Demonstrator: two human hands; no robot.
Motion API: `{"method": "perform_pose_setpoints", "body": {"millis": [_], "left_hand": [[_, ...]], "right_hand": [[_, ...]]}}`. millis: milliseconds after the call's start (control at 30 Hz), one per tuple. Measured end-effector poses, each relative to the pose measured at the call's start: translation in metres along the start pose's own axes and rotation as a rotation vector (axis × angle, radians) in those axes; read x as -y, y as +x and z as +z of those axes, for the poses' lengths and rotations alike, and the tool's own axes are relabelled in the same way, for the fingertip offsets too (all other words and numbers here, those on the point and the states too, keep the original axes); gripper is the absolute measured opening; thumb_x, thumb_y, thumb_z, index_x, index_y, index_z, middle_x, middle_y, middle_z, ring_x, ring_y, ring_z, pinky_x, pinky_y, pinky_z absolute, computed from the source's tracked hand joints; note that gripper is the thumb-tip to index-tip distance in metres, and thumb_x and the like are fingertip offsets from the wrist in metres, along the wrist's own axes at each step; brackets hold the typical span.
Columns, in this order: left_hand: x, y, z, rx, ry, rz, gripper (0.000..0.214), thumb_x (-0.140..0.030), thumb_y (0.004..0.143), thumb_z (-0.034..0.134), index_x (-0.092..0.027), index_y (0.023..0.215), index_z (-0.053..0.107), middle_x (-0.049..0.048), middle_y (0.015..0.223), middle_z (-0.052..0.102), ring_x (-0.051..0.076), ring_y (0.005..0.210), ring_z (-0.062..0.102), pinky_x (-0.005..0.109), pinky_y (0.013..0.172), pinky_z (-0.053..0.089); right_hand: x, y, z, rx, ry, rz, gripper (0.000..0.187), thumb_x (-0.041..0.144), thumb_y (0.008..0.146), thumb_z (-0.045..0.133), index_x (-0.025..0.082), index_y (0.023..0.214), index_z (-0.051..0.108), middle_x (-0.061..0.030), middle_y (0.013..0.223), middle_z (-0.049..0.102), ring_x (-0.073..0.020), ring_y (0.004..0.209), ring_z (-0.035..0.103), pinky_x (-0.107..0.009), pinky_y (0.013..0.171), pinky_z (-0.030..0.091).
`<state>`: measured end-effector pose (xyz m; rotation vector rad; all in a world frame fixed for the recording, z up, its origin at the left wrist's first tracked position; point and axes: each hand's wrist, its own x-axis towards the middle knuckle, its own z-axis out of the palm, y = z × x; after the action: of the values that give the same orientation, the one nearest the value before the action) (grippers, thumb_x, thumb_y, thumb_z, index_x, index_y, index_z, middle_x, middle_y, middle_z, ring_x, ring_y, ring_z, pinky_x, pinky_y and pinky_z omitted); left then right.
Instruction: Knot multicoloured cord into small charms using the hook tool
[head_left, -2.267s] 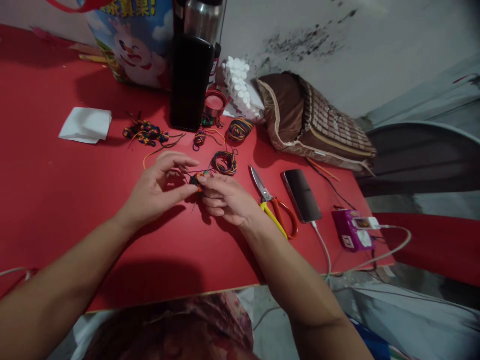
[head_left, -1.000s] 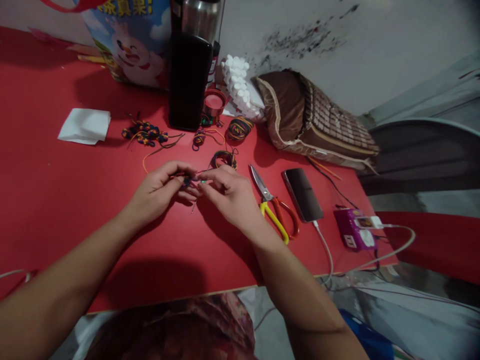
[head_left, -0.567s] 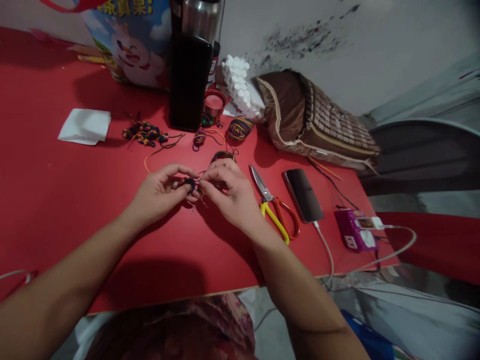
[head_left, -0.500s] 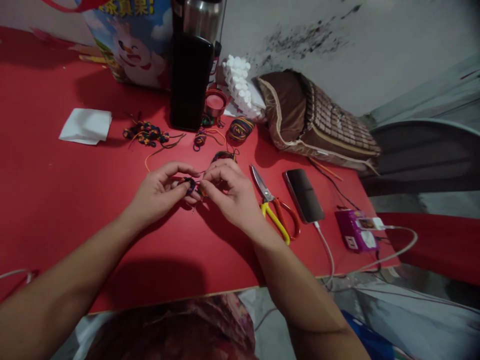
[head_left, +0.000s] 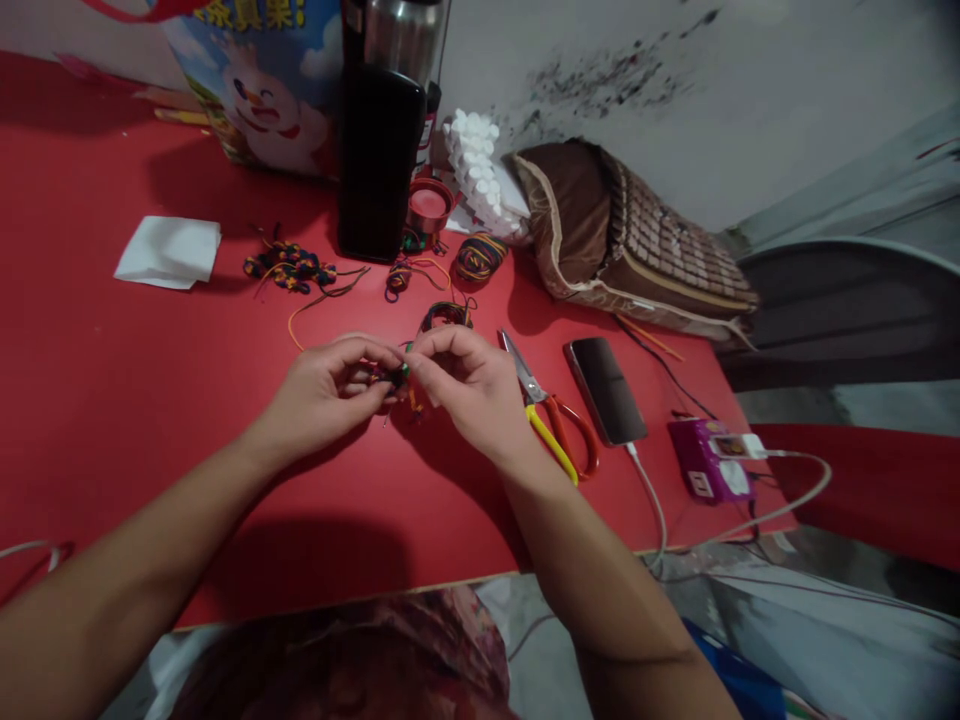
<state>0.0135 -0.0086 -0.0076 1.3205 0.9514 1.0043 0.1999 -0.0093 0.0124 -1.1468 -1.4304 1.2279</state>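
Above the red table (head_left: 112,380), my left hand (head_left: 322,395) and my right hand (head_left: 472,385) meet fingertip to fingertip. Both pinch one small knot of multicoloured cord (head_left: 395,376), dark with green and orange strands. A short orange end hangs below it. A coil of the same cord (head_left: 448,315) lies just behind my right hand. Yellow-and-orange-handled scissors (head_left: 551,420) rest right of that hand.
Further cord bundles (head_left: 289,265) (head_left: 480,255) lie near a black flask (head_left: 379,160). A white tissue (head_left: 169,250) sits at left, a printed bag (head_left: 262,80) at the back. A brown cushion (head_left: 630,250), a phone (head_left: 604,388) and a purple power strip (head_left: 705,470) with cables occupy the right.
My hands stayed together over the same spot, working the knot. My left fingers have closed round it and my right hand has shifted slightly, its fingertips now pinching the cord's end.
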Motion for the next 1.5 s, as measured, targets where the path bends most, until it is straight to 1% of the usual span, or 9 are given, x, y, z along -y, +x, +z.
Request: {"method": "perform_pose_setpoints", "body": {"millis": [133, 267, 400, 700, 867, 1033, 1167, 1333, 1500], "left_hand": [[0.004, 0.001, -0.002, -0.002, 0.107, 0.091, 0.025, -0.007, 0.081, 0.075, -0.018, 0.103, 0.077, 0.0046, 0.111, 0.072, 0.015, 0.099, 0.072, 0.025, 0.085, 0.06], [0.002, 0.001, -0.002, -0.001, 0.087, 0.066, 0.024, -0.01, 0.081, 0.073, -0.017, 0.104, 0.074, 0.004, 0.105, 0.07, 0.016, 0.091, 0.071, 0.03, 0.082, 0.059], [0.001, 0.001, -0.002, -0.007, 0.035, 0.014, 0.022, -0.012, 0.08, 0.072, -0.018, 0.101, 0.07, 0.0014, 0.096, 0.069, 0.014, 0.077, 0.068, 0.031, 0.075, 0.058], [0.004, 0.005, -0.005, -0.036, 0.042, -0.028, 0.015, -0.017, 0.08, 0.073, -0.018, 0.095, 0.073, 0.0018, 0.084, 0.073, 0.016, 0.074, 0.068, 0.03, 0.069, 0.053], [-0.003, 0.006, -0.002, -0.071, -0.033, 0.035, 0.01, -0.016, 0.076, 0.079, -0.017, 0.085, 0.076, 0.0033, 0.091, 0.071, 0.016, 0.079, 0.071, 0.029, 0.071, 0.058], [-0.011, 0.003, 0.002, -0.056, -0.234, -0.158, 0.012, -0.017, 0.074, 0.083, -0.016, 0.085, 0.078, 0.004, 0.079, 0.073, 0.015, 0.065, 0.068, 0.028, 0.06, 0.056], [-0.01, 0.002, 0.002, -0.055, -0.395, -0.298, 0.016, -0.018, 0.073, 0.085, -0.016, 0.086, 0.076, 0.0036, 0.07, 0.074, 0.015, 0.058, 0.066, 0.029, 0.058, 0.057], [-0.009, 0.003, 0.004, -0.052, -0.428, -0.299, 0.019, -0.021, 0.074, 0.088, -0.014, 0.089, 0.079, 0.0056, 0.074, 0.075, 0.017, 0.063, 0.069, 0.032, 0.062, 0.059], [-0.006, 0.004, 0.003, -0.042, -0.454, -0.286, 0.016, -0.02, 0.077, 0.087, -0.013, 0.088, 0.078, 0.0049, 0.074, 0.074, 0.015, 0.062, 0.067, 0.03, 0.06, 0.057]], "right_hand": [[0.002, 0.0, 0.0, -0.009, 0.033, 0.011, 0.039, 0.054, 0.088, 0.081, 0.02, 0.085, 0.062, 0.0072, 0.064, 0.057, -0.0061, 0.05, 0.049, -0.022, 0.049, 0.041], [0.001, 0.0, 0.0, -0.024, 0.046, 0.013, 0.039, 0.055, 0.089, 0.079, 0.02, 0.085, 0.062, 0.0072, 0.064, 0.057, -0.0061, 0.049, 0.048, -0.023, 0.049, 0.04], [-0.001, 0.0, 0.0, -0.038, 0.075, 0.025, 0.038, 0.054, 0.089, 0.08, 0.02, 0.085, 0.062, 0.0078, 0.063, 0.056, -0.006, 0.049, 0.046, -0.023, 0.049, 0.039], [0.001, -0.004, 0.003, 0.048, 0.105, -0.041, 0.027, 0.047, 0.1, 0.069, 0.021, 0.097, 0.061, 0.0054, 0.069, 0.065, -0.0081, 0.054, 0.056, -0.024, 0.052, 0.046], [0.002, -0.005, 0.004, 0.043, 0.113, -0.022, 0.025, 0.047, 0.103, 0.064, 0.022, 0.099, 0.06, 0.0045, 0.07, 0.067, -0.0092, 0.054, 0.058, -0.025, 0.053, 0.049], [0.0, -0.005, 0.005, 0.03, 0.134, -0.005, 0.03, 0.052, 0.101, 0.067, 0.024, 0.099, 0.058, 0.0036, 0.072, 0.068, -0.011, 0.06, 0.065, -0.024, 0.056, 0.054], [-0.001, -0.005, 0.005, 0.041, 0.171, 0.029, 0.034, 0.055, 0.1, 0.066, 0.023, 0.1, 0.055, 0.0048, 0.071, 0.068, -0.0105, 0.058, 0.068, -0.024, 0.057, 0.057], [-0.003, -0.003, 0.005, 0.011, 0.214, 0.021, 0.031, 0.051, 0.1, 0.068, 0.024, 0.099, 0.053, 0.0045, 0.075, 0.068, -0.011, 0.063, 0.072, -0.024, 0.06, 0.06], [-0.003, -0.003, 0.007, 0.005, 0.184, 0.002, 0.032, 0.053, 0.099, 0.067, 0.024, 0.098, 0.054, 0.0039, 0.077, 0.068, -0.0108, 0.065, 0.071, -0.024, 0.062, 0.06]]}}
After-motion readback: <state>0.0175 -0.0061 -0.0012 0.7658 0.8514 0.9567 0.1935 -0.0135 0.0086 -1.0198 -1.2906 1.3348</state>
